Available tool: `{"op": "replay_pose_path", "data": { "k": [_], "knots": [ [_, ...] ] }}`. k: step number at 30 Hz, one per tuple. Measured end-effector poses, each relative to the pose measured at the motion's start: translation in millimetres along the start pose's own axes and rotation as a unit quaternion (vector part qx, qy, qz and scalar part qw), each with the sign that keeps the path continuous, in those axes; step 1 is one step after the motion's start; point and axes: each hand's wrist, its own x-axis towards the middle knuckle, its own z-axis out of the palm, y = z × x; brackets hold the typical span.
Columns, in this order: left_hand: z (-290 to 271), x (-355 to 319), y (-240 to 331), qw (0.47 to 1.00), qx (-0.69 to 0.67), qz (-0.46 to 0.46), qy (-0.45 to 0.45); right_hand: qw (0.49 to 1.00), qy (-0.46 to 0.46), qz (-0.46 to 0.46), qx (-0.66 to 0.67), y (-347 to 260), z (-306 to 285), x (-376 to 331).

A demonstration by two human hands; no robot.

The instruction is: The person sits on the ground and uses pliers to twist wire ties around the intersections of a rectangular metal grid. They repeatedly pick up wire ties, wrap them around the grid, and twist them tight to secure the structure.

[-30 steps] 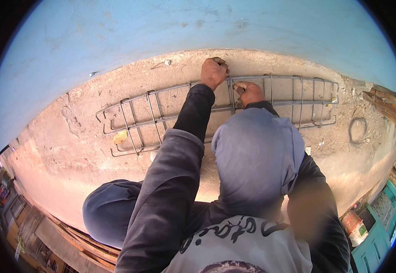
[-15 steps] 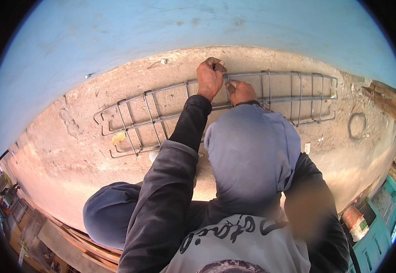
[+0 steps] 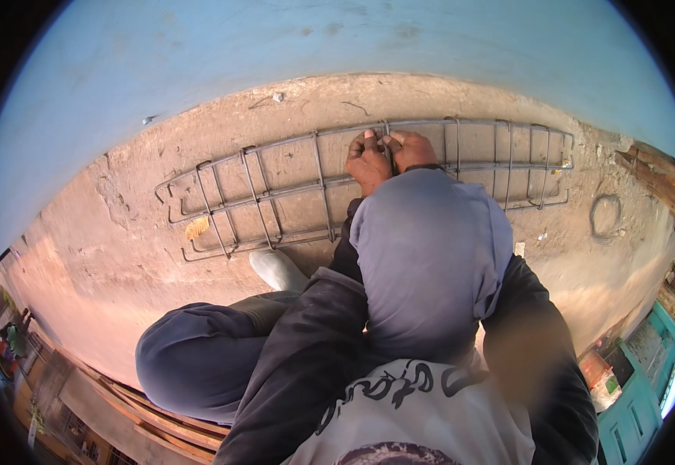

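Rebar cage, a long ladder of steel bars and square stirrups, lies on its side on the bare concrete ground, running along the foot of the blue wall. We have both hands at its upper bar, about the middle of its length. Our left hand is curled, knuckles up, around the top bar where a stirrup crosses it. Our right hand sits just beside it, touching it, fingers folded over the same crossing; whether it pinches a wire or a tool there we cannot tell.

Our raised right knee in grey-blue cloth covers the near side of the cage below the hands and hides the right wrist. Our left knee is lower, near the ground's front edge, with a pale shoe tip touching the cage's nearest bar.

A dry yellow leaf lies inside the cage near its left end. A small coil of wire rests on the ground, well apart from the cage's right end. Wooden planks lie by the wall at the far right.
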Motion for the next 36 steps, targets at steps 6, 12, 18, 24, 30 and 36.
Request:
{"op": "replay_pose_path", "data": {
  "k": [6, 12, 18, 24, 30, 36],
  "knots": [
    [1, 24, 7, 0.981, 0.034, -0.181, -0.068, 0.999, -0.02, -0.011, -0.037, -3, -7, 1],
    [-24, 102, -53, 0.951, 0.234, 0.006, -0.201, 0.996, -0.008, -0.051, -0.073, -19, 4, 2],
    [15, 56, -37, 0.921, 0.295, -0.115, -0.228, 0.994, 0.031, -0.024, -0.107, 22, -5, 4],
    [-5, 67, -47, 0.908, -0.189, -0.322, -0.191, 0.996, 0.018, -0.03, -0.085, 10, 1, 3],
    [-20, 48, -9, 0.943, -0.11, -0.131, -0.284, 0.997, 0.004, -0.033, -0.071, -14, -1, -4],
    [-18, 22, 52, 0.94, 0.085, -0.194, -0.268, 0.996, 0.0, -0.021, -0.089, 2, 1, 1]
  ]
}}
